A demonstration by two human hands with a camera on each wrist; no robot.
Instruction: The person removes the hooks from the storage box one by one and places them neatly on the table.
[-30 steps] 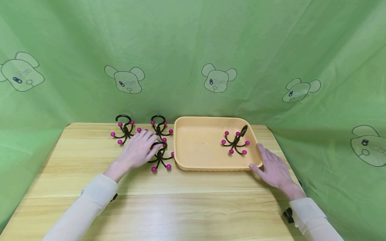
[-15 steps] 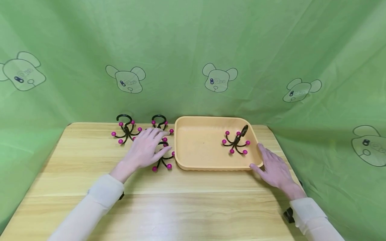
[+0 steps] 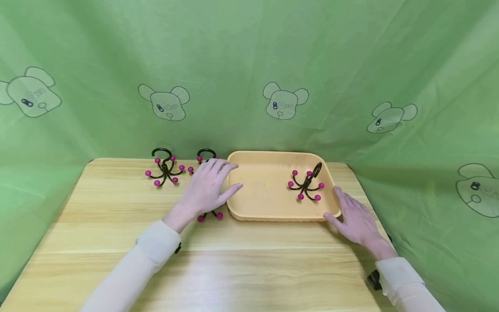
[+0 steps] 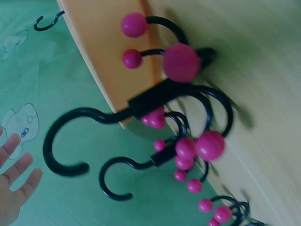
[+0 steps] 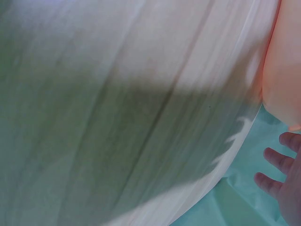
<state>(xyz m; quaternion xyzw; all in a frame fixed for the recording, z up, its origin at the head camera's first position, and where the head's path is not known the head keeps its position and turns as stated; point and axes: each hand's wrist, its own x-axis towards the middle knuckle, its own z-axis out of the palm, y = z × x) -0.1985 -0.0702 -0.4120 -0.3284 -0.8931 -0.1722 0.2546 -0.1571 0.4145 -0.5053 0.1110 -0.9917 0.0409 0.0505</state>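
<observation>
My left hand (image 3: 206, 186) hovers above the rack hooks at the tray's left end, fingers spread and holding nothing. Below it is a black hanging hook with pink ball tips (image 4: 157, 96), largely hidden by the hand in the head view. Behind it stands a second hook of this kind (image 3: 205, 152), partly covered by the fingers. A third one (image 3: 165, 170) stands farther left. Inside the beige tray (image 3: 257, 186), toward its right end, a fourth leans with its loop up (image 3: 306, 183). My right hand (image 3: 354, 219) rests at the tray's right front corner, fingers extended along the outside.
The pale wooden table (image 3: 249, 268) extends in front of the tray. A green curtain (image 3: 226, 52) printed with mouse-like heads hangs right behind the table's back edge and along both sides.
My left hand has moved right across the hooks to the tray's left rim, its thumb and fingers spreading wider. The hooks, tray and right hand stay in place.
</observation>
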